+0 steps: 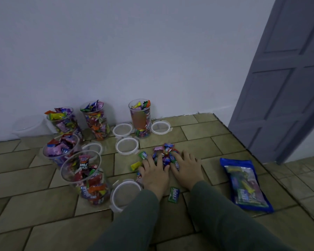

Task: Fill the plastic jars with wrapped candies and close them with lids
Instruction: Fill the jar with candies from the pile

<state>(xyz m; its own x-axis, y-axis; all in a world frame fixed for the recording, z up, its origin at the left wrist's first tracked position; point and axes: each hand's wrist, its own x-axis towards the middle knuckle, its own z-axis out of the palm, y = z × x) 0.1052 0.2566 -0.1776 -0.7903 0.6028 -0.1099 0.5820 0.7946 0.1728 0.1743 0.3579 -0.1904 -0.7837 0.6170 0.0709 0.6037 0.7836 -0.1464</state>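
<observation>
A small heap of wrapped candies (165, 151) lies on the tiled floor. My left hand (154, 171) and my right hand (187, 167) rest side by side on its near edge, fingers spread over the sweets. Several clear plastic jars stand open and full of candies: the nearest jar (87, 178) at left, another jar (61, 149) behind it, and a tall jar (140, 118) by the wall. Several white-rimmed lids lie loose on the floor, one lid (124, 193) just left of my left wrist. A green candy (173, 194) lies between my forearms.
A blue candy bag (245, 185) lies flat to the right. An empty white tub (32, 126) stands at far left by the wall. A grey door (283, 78) hangs ajar at right. A white wall runs behind the jars.
</observation>
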